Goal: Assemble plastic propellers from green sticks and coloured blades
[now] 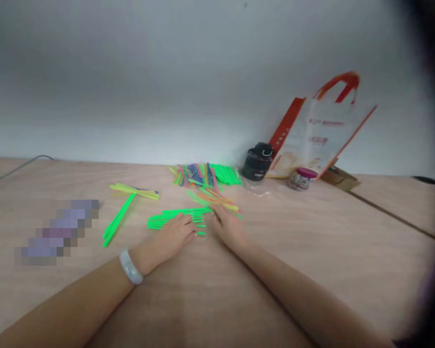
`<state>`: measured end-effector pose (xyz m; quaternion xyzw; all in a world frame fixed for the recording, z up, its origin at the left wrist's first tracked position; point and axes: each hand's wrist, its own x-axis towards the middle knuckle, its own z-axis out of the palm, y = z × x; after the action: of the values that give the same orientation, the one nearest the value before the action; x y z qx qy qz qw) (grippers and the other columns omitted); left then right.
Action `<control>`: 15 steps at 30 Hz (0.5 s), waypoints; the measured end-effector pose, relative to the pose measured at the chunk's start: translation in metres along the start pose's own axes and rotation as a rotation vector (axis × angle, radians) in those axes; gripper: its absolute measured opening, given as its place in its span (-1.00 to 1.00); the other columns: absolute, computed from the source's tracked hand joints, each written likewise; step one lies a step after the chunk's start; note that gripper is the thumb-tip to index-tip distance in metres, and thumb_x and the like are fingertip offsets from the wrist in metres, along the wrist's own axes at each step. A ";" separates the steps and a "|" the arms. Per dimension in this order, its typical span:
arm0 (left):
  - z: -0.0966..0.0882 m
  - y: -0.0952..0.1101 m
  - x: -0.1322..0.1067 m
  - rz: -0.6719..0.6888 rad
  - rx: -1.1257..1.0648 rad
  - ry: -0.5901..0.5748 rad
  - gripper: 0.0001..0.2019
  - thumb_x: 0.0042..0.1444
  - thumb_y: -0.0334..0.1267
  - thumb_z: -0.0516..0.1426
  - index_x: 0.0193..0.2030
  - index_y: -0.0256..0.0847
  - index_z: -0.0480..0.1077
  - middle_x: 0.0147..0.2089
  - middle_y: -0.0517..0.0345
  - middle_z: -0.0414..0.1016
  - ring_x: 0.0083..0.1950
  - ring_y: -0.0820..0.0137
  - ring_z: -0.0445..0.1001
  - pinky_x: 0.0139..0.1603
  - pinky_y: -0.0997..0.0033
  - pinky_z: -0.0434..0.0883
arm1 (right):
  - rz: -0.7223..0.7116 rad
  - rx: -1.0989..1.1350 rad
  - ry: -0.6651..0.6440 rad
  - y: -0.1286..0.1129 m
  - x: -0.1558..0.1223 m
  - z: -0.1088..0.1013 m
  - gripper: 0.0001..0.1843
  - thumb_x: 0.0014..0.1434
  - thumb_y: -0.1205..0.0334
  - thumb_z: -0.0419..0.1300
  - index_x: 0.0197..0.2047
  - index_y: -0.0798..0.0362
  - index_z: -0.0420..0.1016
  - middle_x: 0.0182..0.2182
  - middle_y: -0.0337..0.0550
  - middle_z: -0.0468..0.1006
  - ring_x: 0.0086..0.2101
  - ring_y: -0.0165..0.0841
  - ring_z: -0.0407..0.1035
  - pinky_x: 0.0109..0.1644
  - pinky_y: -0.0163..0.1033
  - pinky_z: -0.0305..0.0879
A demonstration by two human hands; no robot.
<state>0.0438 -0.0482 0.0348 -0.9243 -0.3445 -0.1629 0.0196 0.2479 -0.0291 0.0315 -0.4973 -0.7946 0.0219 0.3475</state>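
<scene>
My left hand (174, 237) lies palm down on a row of bright green sticks (174, 215) on the wooden table (210, 285), its fingers flat over them. A pale bangle (130, 267) is on that wrist. My right hand (228, 226) rests beside it, fingertips touching the right end of the green sticks and a few yellow and pink sticks (217, 197). Whether either hand grips a stick is blurred. A mixed-colour heap of sticks (205, 175) lies farther back.
More green sticks (116, 221) and a yellow-green bundle (135, 190) lie at the left. A black jar (257, 162), a small pink-lidded jar (302, 179) and an orange-and-white bag (319, 133) stand at the back right against the wall. A cable (18, 166) runs at far left.
</scene>
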 end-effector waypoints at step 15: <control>0.004 -0.002 -0.002 -0.143 -0.093 0.227 -0.73 0.28 -0.30 -0.07 0.05 -0.18 0.31 -0.09 0.05 0.41 -0.06 0.32 0.38 -0.04 0.26 0.39 | 0.529 0.885 -0.204 -0.029 -0.009 0.008 -0.61 0.15 0.10 0.03 0.00 0.06 0.43 -0.59 -0.33 0.33 -0.64 -0.50 0.19 -0.58 -0.38 0.16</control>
<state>0.0423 -0.0473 0.0303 -0.8730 -0.3970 -0.2831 0.0039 0.2228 -0.0485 0.0319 -0.4820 -0.5863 0.4910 0.4277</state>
